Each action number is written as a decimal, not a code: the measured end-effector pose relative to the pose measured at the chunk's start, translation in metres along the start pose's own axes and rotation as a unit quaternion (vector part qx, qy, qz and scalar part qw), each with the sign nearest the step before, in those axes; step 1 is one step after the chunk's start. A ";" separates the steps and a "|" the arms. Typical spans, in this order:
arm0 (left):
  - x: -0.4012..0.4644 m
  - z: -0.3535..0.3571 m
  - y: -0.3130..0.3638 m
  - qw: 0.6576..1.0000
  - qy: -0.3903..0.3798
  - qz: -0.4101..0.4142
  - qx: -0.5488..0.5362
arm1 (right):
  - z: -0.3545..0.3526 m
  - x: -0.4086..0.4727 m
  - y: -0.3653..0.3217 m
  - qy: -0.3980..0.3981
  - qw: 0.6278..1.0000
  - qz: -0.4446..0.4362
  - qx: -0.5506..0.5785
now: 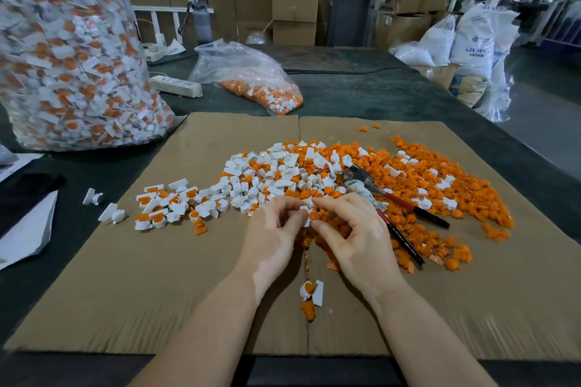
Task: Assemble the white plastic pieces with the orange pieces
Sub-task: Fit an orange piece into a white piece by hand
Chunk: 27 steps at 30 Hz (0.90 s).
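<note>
Both hands meet over the middle of the cardboard sheet [125,276] that covers the dark surface [361,91]. The left hand [273,232] has its fingers curled in and pinches a small white plastic piece [305,216] between thumb and fingertips. The right hand [349,229] is curled too, its thumb and forefinger closing on an orange piece [313,215] that sits right against the white one, so the two parts touch between the fingertips.

Just beyond the hands lies a heap of loose white pieces [279,173], and it runs off to the right into a much wider spread of orange pieces [440,195]. To the left of the left hand sits a smaller cluster of joined white-and-orange parts [169,206], with two stray white ones farther left at the cardboard's edge. Below the hands, between the wrists, one joined part [312,291] rests on the seam of the cardboard.

Partly under the right hand and running off to its right lie pliers with red and black handles [405,207] on top of the orange spread. Far to the left of the hands stands a tall clear bag [69,56] packed with white-and-orange parts. Straight ahead, well past the heap, a smaller clear bag [248,75] slumps open with orange bits inside, and a white power strip [176,85] lies just to its left.
</note>
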<state>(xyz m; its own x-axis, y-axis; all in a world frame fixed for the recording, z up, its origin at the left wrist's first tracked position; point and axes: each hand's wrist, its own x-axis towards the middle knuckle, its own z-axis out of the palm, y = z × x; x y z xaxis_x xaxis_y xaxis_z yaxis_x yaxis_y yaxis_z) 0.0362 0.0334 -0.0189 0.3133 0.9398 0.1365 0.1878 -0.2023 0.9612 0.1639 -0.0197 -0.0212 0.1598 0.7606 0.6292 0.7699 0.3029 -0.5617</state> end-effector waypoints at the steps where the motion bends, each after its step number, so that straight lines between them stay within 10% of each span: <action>1: 0.000 0.000 0.000 1.000 0.000 0.001 0.002 | 0.000 0.000 0.000 0.000 1.000 -0.002 0.001; 20: 0.001 0.000 0.001 1.000 0.010 0.004 -0.011 | -0.012 0.006 -0.003 0.053 0.991 0.068 -0.105; 27: 0.002 0.000 0.000 1.000 0.000 0.006 0.003 | -0.045 0.031 0.021 -0.180 0.848 0.375 -0.329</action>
<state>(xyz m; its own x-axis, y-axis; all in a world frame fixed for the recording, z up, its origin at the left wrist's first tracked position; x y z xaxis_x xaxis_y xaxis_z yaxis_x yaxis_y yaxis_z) 0.0368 0.0356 -0.0181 0.3149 0.9375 0.1479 0.1894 -0.2148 0.9581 0.2129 -0.0151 0.0105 0.6494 0.7592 -0.0431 0.7318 -0.6394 -0.2359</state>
